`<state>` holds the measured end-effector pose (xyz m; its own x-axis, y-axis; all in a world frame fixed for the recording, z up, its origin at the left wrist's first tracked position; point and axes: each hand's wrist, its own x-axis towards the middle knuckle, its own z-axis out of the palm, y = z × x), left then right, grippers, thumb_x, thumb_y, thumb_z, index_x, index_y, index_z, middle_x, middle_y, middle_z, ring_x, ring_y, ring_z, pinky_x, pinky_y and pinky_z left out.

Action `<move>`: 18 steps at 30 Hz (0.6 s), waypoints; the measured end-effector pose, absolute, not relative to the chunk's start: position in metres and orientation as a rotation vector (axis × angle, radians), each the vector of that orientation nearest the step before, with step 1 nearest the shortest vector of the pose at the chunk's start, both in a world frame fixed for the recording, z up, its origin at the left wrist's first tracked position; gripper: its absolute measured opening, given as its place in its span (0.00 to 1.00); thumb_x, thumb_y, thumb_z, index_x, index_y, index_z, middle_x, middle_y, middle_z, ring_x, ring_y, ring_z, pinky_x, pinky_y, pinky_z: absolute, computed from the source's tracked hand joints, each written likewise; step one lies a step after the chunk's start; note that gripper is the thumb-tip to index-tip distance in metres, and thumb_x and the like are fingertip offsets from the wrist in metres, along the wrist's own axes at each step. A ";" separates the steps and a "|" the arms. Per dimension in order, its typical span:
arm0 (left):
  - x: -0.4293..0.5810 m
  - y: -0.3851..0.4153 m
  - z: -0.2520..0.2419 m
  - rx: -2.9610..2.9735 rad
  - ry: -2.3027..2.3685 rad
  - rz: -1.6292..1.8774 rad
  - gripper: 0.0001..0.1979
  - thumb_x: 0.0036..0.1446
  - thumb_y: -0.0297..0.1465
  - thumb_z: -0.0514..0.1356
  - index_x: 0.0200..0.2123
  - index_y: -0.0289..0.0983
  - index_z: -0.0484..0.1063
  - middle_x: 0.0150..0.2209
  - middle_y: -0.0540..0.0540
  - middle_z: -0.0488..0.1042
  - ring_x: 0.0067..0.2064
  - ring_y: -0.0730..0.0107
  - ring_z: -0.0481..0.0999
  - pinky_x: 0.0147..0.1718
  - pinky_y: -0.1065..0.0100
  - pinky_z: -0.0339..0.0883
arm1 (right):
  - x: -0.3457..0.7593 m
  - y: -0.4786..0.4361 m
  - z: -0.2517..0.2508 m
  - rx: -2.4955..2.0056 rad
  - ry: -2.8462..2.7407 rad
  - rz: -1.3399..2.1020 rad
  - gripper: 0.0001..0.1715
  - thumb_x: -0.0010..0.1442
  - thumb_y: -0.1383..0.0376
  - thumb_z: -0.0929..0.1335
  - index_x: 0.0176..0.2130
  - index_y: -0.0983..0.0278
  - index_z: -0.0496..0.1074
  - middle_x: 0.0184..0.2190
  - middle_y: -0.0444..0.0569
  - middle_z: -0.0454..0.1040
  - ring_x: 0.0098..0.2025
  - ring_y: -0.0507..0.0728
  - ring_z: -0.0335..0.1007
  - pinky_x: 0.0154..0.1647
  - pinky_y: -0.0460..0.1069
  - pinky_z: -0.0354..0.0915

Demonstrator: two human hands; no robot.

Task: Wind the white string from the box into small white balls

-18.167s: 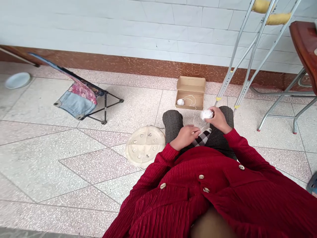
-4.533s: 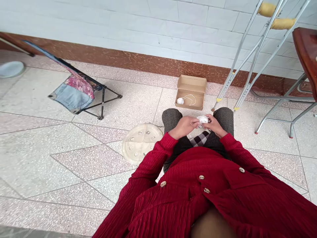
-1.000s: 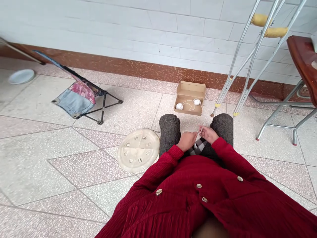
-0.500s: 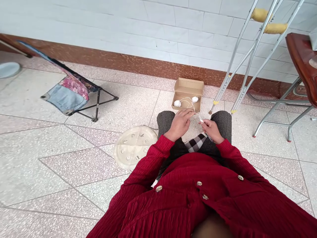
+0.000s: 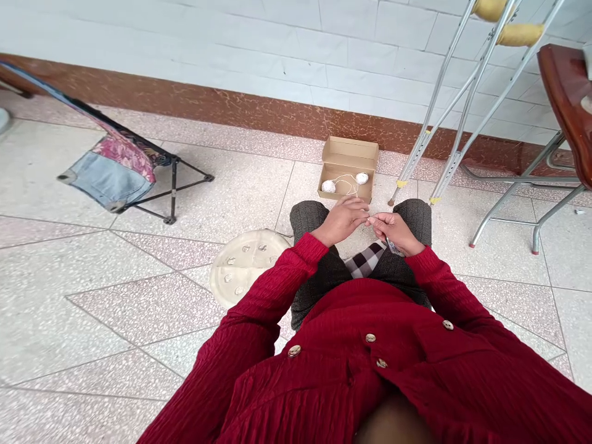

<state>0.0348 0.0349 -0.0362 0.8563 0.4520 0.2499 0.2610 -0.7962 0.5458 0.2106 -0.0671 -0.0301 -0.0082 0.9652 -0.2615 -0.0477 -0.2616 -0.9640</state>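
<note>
Above my lap both hands meet at the fingertips. My left hand is closed in a pinch on a thin strand of white yarn, its other fingers bent loosely over. My right hand pinches at the same spot, with a small whitish bit between the fingertips. Under its palm a small grey patterned thing peeks out, too covered to name. Just beyond, an open cardboard box holds two white yarn balls, one on the left and one on the right. Loose strands loop between them.
A round cream mat with holes lies by my left knee. Farther left stands a folding stool with a denim seat. Metal crutches lean on the wall at right, beside a reddish-brown chair with metal legs.
My hands have come together; the right fingertips now touch the left ones. The white piece that stuck out of my right hand is mostly covered. The view has shifted slightly.
</note>
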 end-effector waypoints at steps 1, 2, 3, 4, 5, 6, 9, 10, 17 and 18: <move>0.035 0.039 -0.035 2.526 0.551 0.511 0.13 0.67 0.32 0.53 0.40 0.41 0.78 0.50 0.47 0.77 0.57 0.62 0.70 0.62 0.53 0.54 | 0.212 -0.067 -0.029 -1.354 -1.030 1.436 0.23 0.56 0.49 0.72 0.35 0.68 0.77 0.17 0.38 0.62 0.18 0.46 0.55 0.20 0.44 0.53; 0.034 0.043 -0.034 2.526 0.593 0.524 0.13 0.67 0.32 0.53 0.40 0.41 0.78 0.48 0.47 0.78 0.56 0.62 0.71 0.63 0.53 0.53 | 0.213 -0.067 -0.028 -1.339 -1.020 1.458 0.23 0.56 0.49 0.72 0.36 0.67 0.77 0.17 0.38 0.63 0.18 0.46 0.56 0.20 0.44 0.54; 0.033 0.048 -0.033 2.523 0.641 0.548 0.13 0.67 0.31 0.53 0.41 0.40 0.78 0.48 0.47 0.78 0.55 0.63 0.71 0.63 0.53 0.52 | 0.215 -0.067 -0.027 -1.318 -1.008 1.486 0.23 0.56 0.49 0.72 0.37 0.67 0.78 0.18 0.39 0.64 0.19 0.46 0.57 0.21 0.44 0.55; 0.031 0.053 -0.032 2.521 0.682 0.571 0.13 0.67 0.31 0.53 0.41 0.40 0.78 0.47 0.46 0.78 0.55 0.63 0.72 0.63 0.53 0.52 | 0.217 -0.067 -0.026 -1.293 -0.993 1.522 0.23 0.56 0.50 0.72 0.38 0.67 0.78 0.19 0.39 0.65 0.20 0.46 0.59 0.21 0.44 0.57; 0.029 0.058 -0.031 2.520 0.714 0.588 0.13 0.67 0.30 0.53 0.41 0.39 0.78 0.47 0.46 0.79 0.53 0.63 0.73 0.62 0.53 0.53 | 0.219 -0.068 -0.026 -1.268 -0.978 1.560 0.22 0.57 0.50 0.72 0.39 0.67 0.78 0.20 0.40 0.66 0.21 0.47 0.60 0.22 0.45 0.59; 0.028 0.064 -0.030 2.521 0.740 0.597 0.13 0.67 0.30 0.53 0.42 0.39 0.78 0.46 0.46 0.79 0.52 0.64 0.73 0.62 0.54 0.53 | 0.221 -0.069 -0.026 -1.245 -0.964 1.595 0.22 0.57 0.50 0.72 0.40 0.67 0.78 0.21 0.41 0.68 0.22 0.48 0.62 0.24 0.45 0.61; 0.024 0.078 -0.028 2.517 0.821 0.586 0.13 0.65 0.28 0.53 0.43 0.38 0.78 0.45 0.45 0.79 0.49 0.65 0.75 0.61 0.55 0.55 | 0.226 -0.071 -0.026 -1.224 -0.973 1.654 0.23 0.56 0.50 0.72 0.41 0.66 0.78 0.23 0.43 0.71 0.24 0.49 0.66 0.26 0.46 0.65; 0.024 0.082 -0.028 2.514 0.857 0.578 0.13 0.65 0.28 0.53 0.43 0.38 0.78 0.45 0.45 0.80 0.49 0.64 0.75 0.61 0.55 0.55 | 0.227 -0.071 -0.026 -1.228 -0.985 1.659 0.23 0.56 0.50 0.73 0.40 0.66 0.79 0.24 0.43 0.71 0.24 0.49 0.66 0.27 0.47 0.65; 0.030 0.090 -0.035 2.543 1.060 0.498 0.12 0.62 0.27 0.55 0.34 0.36 0.79 0.32 0.44 0.80 0.37 0.63 0.76 0.55 0.55 0.61 | 0.226 -0.079 -0.026 -1.225 -1.025 1.618 0.22 0.60 0.51 0.71 0.40 0.68 0.79 0.21 0.42 0.69 0.22 0.48 0.63 0.26 0.46 0.60; 0.031 0.090 -0.036 2.543 1.066 0.499 0.12 0.61 0.27 0.55 0.34 0.37 0.79 0.30 0.45 0.80 0.36 0.64 0.76 0.53 0.56 0.61 | 0.226 -0.081 -0.026 -1.220 -1.023 1.617 0.21 0.60 0.51 0.71 0.39 0.68 0.79 0.21 0.42 0.69 0.22 0.48 0.63 0.26 0.46 0.60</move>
